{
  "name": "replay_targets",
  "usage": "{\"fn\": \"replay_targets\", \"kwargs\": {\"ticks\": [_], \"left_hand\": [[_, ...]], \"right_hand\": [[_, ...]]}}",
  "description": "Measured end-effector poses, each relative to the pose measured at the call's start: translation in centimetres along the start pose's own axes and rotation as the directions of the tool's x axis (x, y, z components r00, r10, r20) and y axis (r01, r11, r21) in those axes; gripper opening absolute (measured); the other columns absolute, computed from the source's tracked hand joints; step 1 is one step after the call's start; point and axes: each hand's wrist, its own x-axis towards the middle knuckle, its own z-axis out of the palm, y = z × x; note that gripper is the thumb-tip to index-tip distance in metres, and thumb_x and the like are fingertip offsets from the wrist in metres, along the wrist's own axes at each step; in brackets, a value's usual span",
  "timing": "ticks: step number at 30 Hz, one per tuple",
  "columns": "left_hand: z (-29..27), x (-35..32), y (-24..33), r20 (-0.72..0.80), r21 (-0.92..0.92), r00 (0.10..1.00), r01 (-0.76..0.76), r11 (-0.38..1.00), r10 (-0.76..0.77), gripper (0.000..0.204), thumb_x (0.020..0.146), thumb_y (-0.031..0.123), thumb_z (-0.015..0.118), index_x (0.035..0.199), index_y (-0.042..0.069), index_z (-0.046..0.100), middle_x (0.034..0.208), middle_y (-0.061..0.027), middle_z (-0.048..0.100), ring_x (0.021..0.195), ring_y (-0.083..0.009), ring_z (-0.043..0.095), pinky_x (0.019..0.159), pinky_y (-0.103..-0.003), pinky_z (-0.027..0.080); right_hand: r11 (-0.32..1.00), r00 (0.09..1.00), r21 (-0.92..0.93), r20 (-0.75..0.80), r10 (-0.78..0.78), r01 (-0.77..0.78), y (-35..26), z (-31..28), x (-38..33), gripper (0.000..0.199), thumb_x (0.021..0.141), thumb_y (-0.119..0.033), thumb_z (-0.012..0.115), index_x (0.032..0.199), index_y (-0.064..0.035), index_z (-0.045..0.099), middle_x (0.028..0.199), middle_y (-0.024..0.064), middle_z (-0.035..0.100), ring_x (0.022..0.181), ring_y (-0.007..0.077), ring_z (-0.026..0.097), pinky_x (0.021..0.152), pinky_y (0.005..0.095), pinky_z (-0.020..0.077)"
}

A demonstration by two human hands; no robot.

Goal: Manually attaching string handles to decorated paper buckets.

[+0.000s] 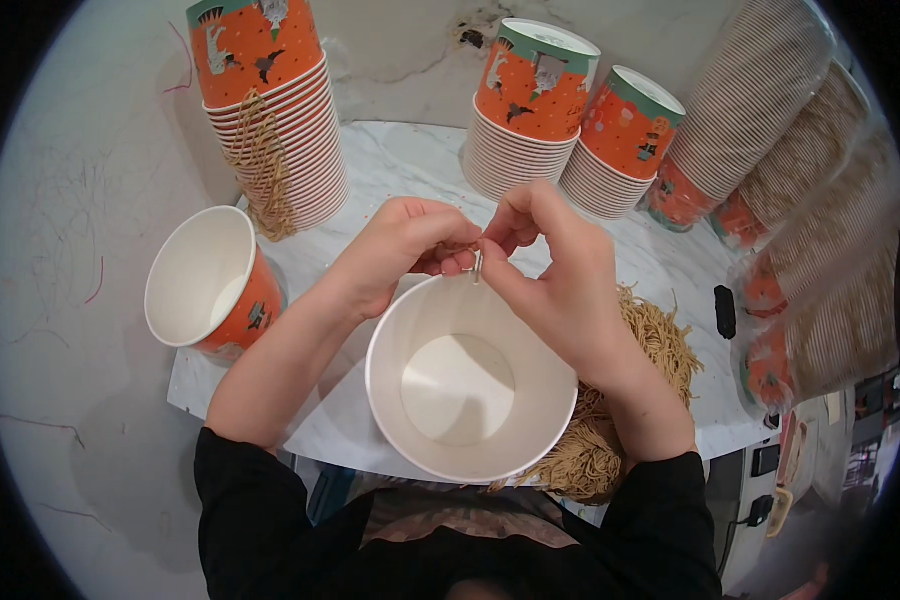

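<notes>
A large white paper cup (pixel 470 385) stands open-mouthed right in front of me on the marble table (pixel 410 160). Both hands meet at its far rim. My left hand (pixel 400 250) pinches the rim and a thin tan cord (pixel 460 245) between thumb and fingers. My right hand (pixel 550 270) pinches a small metal end piece (pixel 478 266) of the cord at the rim. A heap of tan cord handles (pixel 595 440) lies under my right forearm, beside the cup.
An orange printed cup (pixel 210 280) lies tilted at the left. Stacks of orange cups stand behind: one (pixel 280 110) with cords draped on it, two more (pixel 530 110) (pixel 620 140). Wrapped sleeves of cups (pixel 820 200) lean at the right. The table's edge is close to my body.
</notes>
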Motion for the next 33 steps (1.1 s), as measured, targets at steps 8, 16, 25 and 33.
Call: {"fn": "replay_targets", "kwargs": {"ticks": [8, 16, 25, 33], "left_hand": [[-0.3, 0.1, 0.0, -0.037, -0.026, 0.999, 0.009, 1.000, -0.010, 0.018, 0.089, 0.021, 0.068, 0.087, 0.004, 0.074, 0.080, -0.0007, 0.069, 0.072, -0.0056, 0.061, 0.066, -0.019, 0.047], [-0.9, 0.9, -0.3, -0.013, -0.002, 1.000, 0.007, 1.000, -0.007, 0.015, 0.088, 0.017, 0.070, 0.091, 0.003, 0.073, 0.083, -0.0014, 0.069, 0.074, -0.0071, 0.061, 0.071, -0.022, 0.050], [-0.6, 0.5, -0.2, 0.039, 0.204, 0.988, -0.157, 0.966, 0.152, 0.013, 0.090, 0.013, 0.070, 0.094, 0.001, 0.070, 0.086, -0.0033, 0.070, 0.078, -0.0089, 0.063, 0.074, -0.022, 0.051], [-0.8, 0.2, 1.0, -0.010, 0.112, 0.998, -0.060, 0.992, 0.061, 0.021, 0.097, 0.017, 0.065, 0.107, -0.001, 0.071, 0.090, -0.0051, 0.074, 0.077, -0.0073, 0.068, 0.074, -0.021, 0.055]], "right_hand": [[0.992, 0.999, -0.126, -0.043, -0.029, 0.023, 0.2, 0.2, -0.4, 0.020, 0.083, 0.003, 0.068, 0.098, -0.0021, 0.056, 0.085, 0.0129, 0.070, 0.079, 0.0253, 0.073, 0.067, 0.0352, 0.0572], [0.969, 0.983, 0.171, -0.019, 0.185, -0.179, 2.5, -0.3, 0.6, 0.013, 0.087, -0.002, 0.068, 0.099, 0.0023, 0.065, 0.088, 0.0096, 0.073, 0.079, 0.0175, 0.073, 0.074, 0.0283, 0.0577], [0.935, 0.949, 0.171, 0.097, 0.298, -0.311, 2.0, -0.3, 0.5, 0.013, 0.088, -0.006, 0.069, 0.096, 0.0036, 0.073, 0.083, 0.0105, 0.074, 0.076, 0.0135, 0.071, 0.071, 0.0270, 0.0573], [0.988, 0.999, -0.148, -0.031, 0.037, -0.041, 2.3, 0.1, 0.4, 0.010, 0.079, -0.008, 0.072, 0.083, -0.0025, 0.065, 0.075, 0.0084, 0.066, 0.068, 0.0233, 0.068, 0.062, 0.0339, 0.0546]]}}
